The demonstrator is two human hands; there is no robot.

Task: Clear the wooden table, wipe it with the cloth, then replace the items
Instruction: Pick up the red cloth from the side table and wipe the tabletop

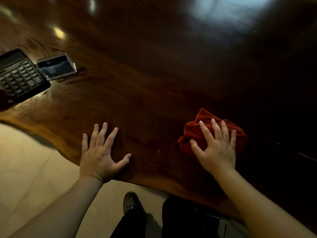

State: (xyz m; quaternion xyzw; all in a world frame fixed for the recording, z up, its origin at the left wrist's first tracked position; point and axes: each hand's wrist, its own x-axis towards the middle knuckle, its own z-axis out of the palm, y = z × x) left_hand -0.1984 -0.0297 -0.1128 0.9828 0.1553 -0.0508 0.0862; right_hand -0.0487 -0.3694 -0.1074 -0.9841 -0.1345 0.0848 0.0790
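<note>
A dark, glossy wooden table (145,86) fills most of the view. My right hand (217,148) lies flat with spread fingers on top of a crumpled red cloth (193,133), pressing it onto the wood near the front edge. My left hand (101,153) rests flat on the bare table, fingers apart, holding nothing. At the far left lie a black calculator (18,76) and, beside it on its right, a small clear plastic box (57,67) with dark contents.
The table's front edge curves from the left down to the lower right. Below it is pale tiled floor (34,177), my dark trousers and one shoe (132,202). Bright light reflections sit on the far tabletop.
</note>
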